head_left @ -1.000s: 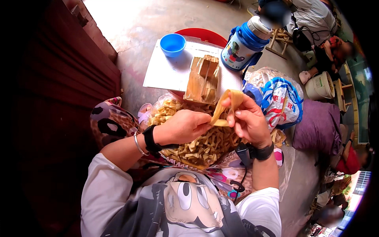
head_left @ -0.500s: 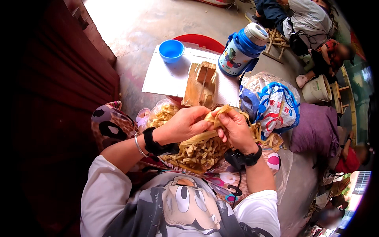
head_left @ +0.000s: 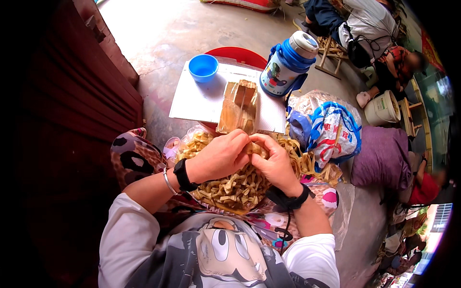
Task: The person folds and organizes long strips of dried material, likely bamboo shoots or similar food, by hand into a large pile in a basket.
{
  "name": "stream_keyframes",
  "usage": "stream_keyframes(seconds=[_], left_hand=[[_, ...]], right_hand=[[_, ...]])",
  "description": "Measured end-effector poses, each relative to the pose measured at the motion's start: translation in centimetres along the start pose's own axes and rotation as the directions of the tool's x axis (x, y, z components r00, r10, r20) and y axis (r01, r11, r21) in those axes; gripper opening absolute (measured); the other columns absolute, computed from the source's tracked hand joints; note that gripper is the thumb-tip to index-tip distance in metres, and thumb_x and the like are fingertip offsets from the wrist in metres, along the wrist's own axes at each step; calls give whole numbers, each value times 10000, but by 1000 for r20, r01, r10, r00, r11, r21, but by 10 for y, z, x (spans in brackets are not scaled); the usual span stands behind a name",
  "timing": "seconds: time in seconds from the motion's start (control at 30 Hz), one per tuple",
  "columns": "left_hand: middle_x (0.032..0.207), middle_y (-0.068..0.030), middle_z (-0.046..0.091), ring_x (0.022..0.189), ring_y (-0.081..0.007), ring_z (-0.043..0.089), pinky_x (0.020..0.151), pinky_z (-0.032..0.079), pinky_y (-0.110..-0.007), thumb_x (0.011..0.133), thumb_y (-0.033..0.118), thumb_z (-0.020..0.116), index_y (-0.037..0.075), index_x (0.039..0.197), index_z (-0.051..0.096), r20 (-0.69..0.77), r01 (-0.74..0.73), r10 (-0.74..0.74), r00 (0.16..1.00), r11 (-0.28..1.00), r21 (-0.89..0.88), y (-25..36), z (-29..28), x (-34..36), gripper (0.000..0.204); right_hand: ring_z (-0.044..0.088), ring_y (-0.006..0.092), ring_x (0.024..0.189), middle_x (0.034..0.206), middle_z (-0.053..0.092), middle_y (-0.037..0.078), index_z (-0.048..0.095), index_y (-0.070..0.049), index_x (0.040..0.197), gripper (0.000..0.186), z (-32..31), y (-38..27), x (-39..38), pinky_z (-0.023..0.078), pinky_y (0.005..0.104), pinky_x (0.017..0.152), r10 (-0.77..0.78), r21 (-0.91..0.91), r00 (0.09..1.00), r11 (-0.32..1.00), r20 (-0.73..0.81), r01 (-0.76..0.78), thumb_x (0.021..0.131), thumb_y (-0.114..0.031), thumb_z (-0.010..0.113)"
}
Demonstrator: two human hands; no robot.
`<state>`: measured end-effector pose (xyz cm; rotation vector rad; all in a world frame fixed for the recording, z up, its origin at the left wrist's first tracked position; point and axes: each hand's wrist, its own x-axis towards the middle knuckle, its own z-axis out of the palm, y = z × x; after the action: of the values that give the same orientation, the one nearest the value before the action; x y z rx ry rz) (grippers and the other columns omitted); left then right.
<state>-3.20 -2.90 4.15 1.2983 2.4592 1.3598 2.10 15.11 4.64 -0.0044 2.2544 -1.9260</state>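
Note:
My left hand and my right hand meet over my lap, fingertips close together. Both have their fingers closed on a straw-coloured dried plant strip, pinched between them; part of it is hidden by the fingers. Below lies a heap of plaited yellow-brown straw braid, spread across my lap on plastic. More loose strips trail beside my right hand. Just beyond my fingertips stands a brown bundle in clear wrap.
A white board on a red round stool holds a blue bowl and a blue-and-white water bottle. A printed plastic bag and purple cloth lie to the right. Other people sit at far right, near a white bucket.
My hands have drawn closer together, and the right one has turned over with its knuckles up. The strip that stuck up from its fingers is now mostly tucked between both hands.

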Motion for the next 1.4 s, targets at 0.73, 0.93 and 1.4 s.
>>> stream_keyframes(seconds=[0.73, 0.93, 1.4], left_hand=[[629, -141, 516, 565, -303, 536, 524, 429, -369, 897, 200, 564, 20, 760, 516, 57, 200, -191, 980, 938, -284, 10, -20, -1, 231], [653, -37, 560, 583, -131, 569, 511, 422, -280, 945, 205, 501, 29, 782, 528, 163, 119, -75, 984, 953, -278, 8, -24, -8, 242], [710, -20, 566, 621, -83, 533, 549, 414, -215, 895, 92, 553, 59, 862, 486, 569, 611, -230, 790, 201, -766, -9, -18, -5, 81]], right_hand=[[451, 0, 466, 670, 592, -39, 576, -43, 941, 216, -28, -12, 11, 353, 151, 411, 131, 200, 979, 975, -157, -99, 904, -252, 617], [402, -7, 483, 569, 512, -78, 587, -39, 861, 140, -24, 2, 13, 308, 176, 424, -20, 4, 957, 1000, -288, 23, 886, -168, 634], [529, 73, 529, 596, 573, 13, 605, -40, 895, 144, -3, 0, 11, 436, 239, 516, -91, -243, 984, 969, -152, 52, 880, -182, 623]])
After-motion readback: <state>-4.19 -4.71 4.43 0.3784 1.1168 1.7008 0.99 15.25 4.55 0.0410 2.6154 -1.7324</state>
